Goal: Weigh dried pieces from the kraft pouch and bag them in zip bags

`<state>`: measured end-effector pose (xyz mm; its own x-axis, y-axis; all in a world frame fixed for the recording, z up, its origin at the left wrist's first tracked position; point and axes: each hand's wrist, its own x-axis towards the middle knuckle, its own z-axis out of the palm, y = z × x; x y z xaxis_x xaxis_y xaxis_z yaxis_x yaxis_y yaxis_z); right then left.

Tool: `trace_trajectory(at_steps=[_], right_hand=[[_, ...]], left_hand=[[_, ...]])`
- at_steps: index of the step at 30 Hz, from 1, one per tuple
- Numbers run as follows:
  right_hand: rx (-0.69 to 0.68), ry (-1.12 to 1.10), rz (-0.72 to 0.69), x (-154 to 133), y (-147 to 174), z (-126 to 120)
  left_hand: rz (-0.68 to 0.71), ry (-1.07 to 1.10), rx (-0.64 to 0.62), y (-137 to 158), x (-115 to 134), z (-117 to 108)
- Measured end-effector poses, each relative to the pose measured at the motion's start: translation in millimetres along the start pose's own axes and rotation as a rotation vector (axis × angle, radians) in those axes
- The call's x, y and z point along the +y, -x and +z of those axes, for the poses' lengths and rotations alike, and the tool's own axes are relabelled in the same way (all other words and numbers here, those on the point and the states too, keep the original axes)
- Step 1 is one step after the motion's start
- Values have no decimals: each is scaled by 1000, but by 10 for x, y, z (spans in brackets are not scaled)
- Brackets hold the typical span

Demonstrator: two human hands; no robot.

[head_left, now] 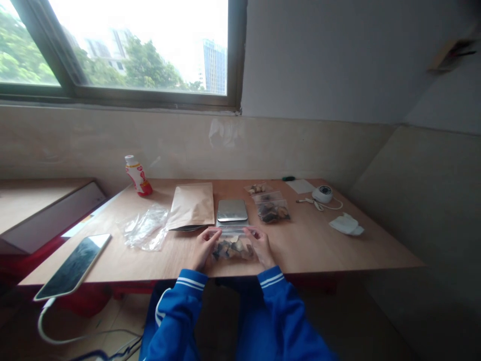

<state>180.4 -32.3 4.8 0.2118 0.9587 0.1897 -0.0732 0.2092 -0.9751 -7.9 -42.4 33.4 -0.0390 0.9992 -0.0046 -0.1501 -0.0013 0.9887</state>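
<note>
Between my two hands is a clear zip bag (233, 248) filled with dark and pale flaky pieces, close to the table's front edge. My left hand (205, 247) pinches its upper left corner, and my right hand (260, 245) pinches the upper right corner. Just beyond the bag's top edge lies a small flat scale (232, 210) with a silver plate. To the right of the scale is a filled zip bag (273, 211) with dark and brownish pieces. Behind it lies a smaller bag (257, 188) of pale pieces. What the pieces are, I cannot tell.
A brown paper pouch (192, 204) lies left of the scale, beside crumpled clear plastic (147, 228). A drink bottle (138, 175) stands behind. A phone (77, 263) with a cable overhangs the front left edge. A white camera (322, 194) and a crumpled tissue (346, 224) are right.
</note>
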Motion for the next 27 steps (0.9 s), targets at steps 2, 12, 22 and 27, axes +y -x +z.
trace_trajectory(at_steps=[2,12,22,27], right_hand=[[9,-1,-18,-3,1,2],[39,-128,18,-61,-102,129],[-20,-133,116,-29,-27,164],[-2,-112,86,-44,-11,166]], left_hand=[[21,-12,4,15,37,11],[68,84,87,-123,-43,104],[55,40,-13,-143,-130,57],[50,16,-6,-149,-140,39]])
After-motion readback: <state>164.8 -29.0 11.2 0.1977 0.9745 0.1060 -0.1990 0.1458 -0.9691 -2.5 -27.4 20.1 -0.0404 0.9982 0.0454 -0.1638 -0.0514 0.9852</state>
